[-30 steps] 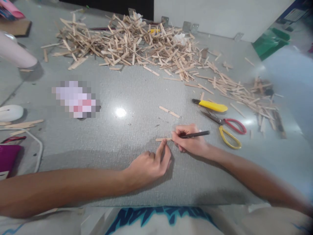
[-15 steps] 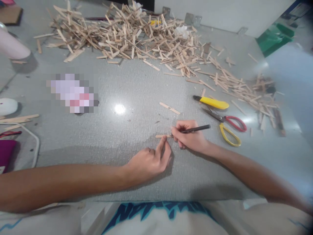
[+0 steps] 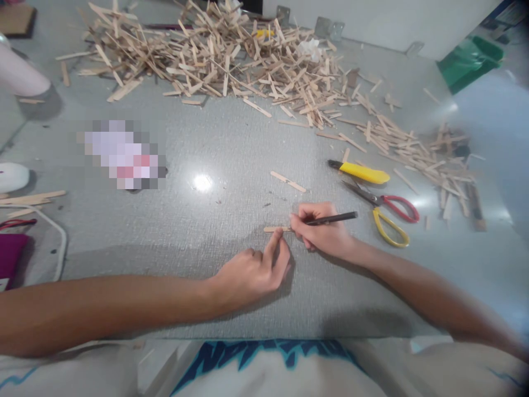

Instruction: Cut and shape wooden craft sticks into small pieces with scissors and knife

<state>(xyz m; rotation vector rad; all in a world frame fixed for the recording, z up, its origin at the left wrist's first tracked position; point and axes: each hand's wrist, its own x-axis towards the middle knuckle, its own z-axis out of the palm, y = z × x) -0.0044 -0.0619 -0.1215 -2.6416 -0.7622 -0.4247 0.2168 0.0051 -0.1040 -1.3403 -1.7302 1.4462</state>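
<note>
A flat wooden craft stick (image 3: pixel 270 229) lies on the grey table. Fingertips of my left hand (image 3: pixel 258 270) hold it down near its middle, with the other fingers curled in. My right hand (image 3: pixel 318 226) is closed around a slim black pen (image 3: pixel 333 219) in a writing grip. The pen's tip is hidden behind the fingers, at the stick's right end. Another craft stick (image 3: pixel 288 181), with a dark mark at its middle, rests just beyond the hands. Right of my right hand lie scissors (image 3: pixel 378 204) with one red and one yellow handle, and a yellow-handled cutter (image 3: pixel 359 171).
A big heap of craft sticks (image 3: pixel 223 60) spreads along the back and down the right. At the left are a blurred-out object (image 3: pixel 119 154), a white mouse (image 3: pixel 14 177), a pale bottle (image 3: pixel 22 71), a white cable (image 3: pixel 61 242) and a purple item (image 3: pixel 14 259).
The view has shifted very slightly. Both hands keep the same hold, on the stick and on the pen, with hardly any visible movement.
</note>
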